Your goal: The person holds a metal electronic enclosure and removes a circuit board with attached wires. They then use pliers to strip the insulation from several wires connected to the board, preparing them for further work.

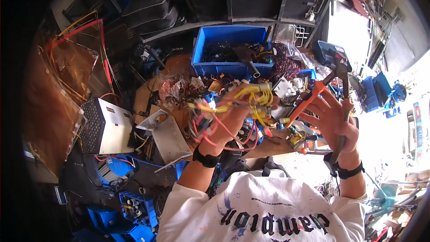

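A tangled bundle of yellow and red wires [257,96] hangs over my left hand [235,118], which grips it above the worktable. The wires hide much of that hand's fingers, and some loops droop over the wrist. In my right hand [338,125] is a pair of long-handled cutters [345,94], jaws pointing up and away from me. Its dark handle lies along my thumb and palm; the orange handle [309,103] is spread wide to the left, by my stretched fingers. The tip of the orange handle is close to the wires.
A blue crate [233,69] with dark scrap and a hammer-like tool stands at the back of the cluttered table. Left of my arm are a metal panel [170,139] and a white metal case [114,125]. More blue bins [139,208] sit at lower left.
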`<state>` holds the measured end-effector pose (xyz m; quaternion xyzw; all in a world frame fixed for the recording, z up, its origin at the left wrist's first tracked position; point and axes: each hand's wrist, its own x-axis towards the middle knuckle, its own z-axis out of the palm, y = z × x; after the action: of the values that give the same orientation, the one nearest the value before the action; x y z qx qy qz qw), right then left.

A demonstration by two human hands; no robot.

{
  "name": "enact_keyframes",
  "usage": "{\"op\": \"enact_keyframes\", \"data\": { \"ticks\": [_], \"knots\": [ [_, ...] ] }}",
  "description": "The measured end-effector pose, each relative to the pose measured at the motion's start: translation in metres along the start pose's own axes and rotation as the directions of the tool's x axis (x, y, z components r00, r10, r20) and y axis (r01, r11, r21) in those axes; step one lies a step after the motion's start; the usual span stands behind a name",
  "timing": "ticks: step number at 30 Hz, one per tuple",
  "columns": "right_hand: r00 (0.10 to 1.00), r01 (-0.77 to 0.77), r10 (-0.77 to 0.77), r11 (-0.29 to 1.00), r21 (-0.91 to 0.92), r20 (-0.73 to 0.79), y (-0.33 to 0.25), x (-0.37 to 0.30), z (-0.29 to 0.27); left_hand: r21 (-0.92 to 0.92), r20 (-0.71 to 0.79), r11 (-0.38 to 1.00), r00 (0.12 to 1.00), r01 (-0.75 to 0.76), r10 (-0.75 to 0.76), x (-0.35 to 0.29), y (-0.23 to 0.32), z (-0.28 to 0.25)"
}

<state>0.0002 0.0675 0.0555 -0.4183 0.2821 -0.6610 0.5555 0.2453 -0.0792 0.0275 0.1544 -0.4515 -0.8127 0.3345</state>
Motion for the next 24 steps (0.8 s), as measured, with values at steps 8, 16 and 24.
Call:
{"op": "enact_keyframes", "data": {
  "ticks": [8,16,24],
  "knots": [
    [0.991,-0.135,0.134,0.98,-0.148,-0.019,0.016,0.001,0.017,-0.104,0.003,0.978,0.983,-0.182,0.184,0.013,0.008,0.005],
    [0.852,-0.522,0.48,0.812,-0.261,-0.21,0.006,-0.005,0.029,-0.26,-0.1,0.921,0.957,-0.291,0.274,0.023,0.014,0.017],
    [0.832,-0.552,0.543,0.79,-0.266,-0.115,0.006,0.003,0.038,0.005,-0.068,0.907,0.904,-0.422,0.421,0.03,0.009,0.025]
  ]
}}
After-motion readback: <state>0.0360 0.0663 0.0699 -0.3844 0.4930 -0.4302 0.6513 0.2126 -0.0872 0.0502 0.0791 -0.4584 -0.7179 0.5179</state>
